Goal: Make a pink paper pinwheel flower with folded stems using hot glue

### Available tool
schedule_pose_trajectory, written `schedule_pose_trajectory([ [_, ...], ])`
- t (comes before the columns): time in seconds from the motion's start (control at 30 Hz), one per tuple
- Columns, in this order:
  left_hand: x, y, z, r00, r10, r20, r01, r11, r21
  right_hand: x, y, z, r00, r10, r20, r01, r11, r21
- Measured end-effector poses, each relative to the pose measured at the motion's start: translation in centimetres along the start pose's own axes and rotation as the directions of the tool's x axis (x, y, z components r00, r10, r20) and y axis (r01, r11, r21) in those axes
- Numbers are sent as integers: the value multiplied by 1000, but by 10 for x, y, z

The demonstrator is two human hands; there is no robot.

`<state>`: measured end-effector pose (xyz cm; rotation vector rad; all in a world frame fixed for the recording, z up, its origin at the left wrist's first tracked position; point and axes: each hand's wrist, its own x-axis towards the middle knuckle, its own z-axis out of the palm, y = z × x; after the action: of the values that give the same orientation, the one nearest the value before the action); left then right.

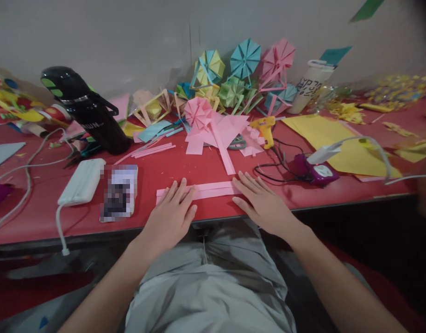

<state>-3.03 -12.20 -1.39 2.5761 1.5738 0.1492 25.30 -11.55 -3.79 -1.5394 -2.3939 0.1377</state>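
A long folded pink paper strip point(209, 189) lies across the near edge of the red table point(171, 169). My left hand point(171, 215) lies flat on its left part, fingers stretched out and close together. My right hand point(261, 201) rests flat at the strip's right end, fingers spread, fingertips on the paper. Neither hand grips anything. Just behind the strip sits a pink paper pinwheel point(199, 113) on a pile of pink sheets point(227, 129).
A black flask point(84, 108) stands at left, with a white power bank point(83, 180) and a blurred card point(119, 192) before it. Coloured paper umbrellas point(246, 58) line the back wall. Yellow glue gun point(265, 127), purple device point(319, 173) with cables and yellow sheets point(324, 134) sit right.
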Motion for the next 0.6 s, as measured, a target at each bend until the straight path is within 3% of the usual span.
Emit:
schedule_pose_trajectory([
  [0.13, -4, -3, 2, 1000, 23, 4, -23, 1000, 5, -3, 13, -3, 999, 34, -23, -34, 999, -8],
  [0.3, -5, -3, -4, 998, 54, 32, -54, 999, -4, -4, 37, -12, 990, 125, -61, -118, 987, 105],
  [0.5, 1, -8, -13, 993, 46, 106, -40, 997, -65, 13, 59, -27, 999, 34, -32, -29, 987, 160],
  [0.6, 15, -7, -17, 991, 83, 106, -74, 993, -88, 30, 61, -41, 997, 1, 75, -9, 995, 103],
])
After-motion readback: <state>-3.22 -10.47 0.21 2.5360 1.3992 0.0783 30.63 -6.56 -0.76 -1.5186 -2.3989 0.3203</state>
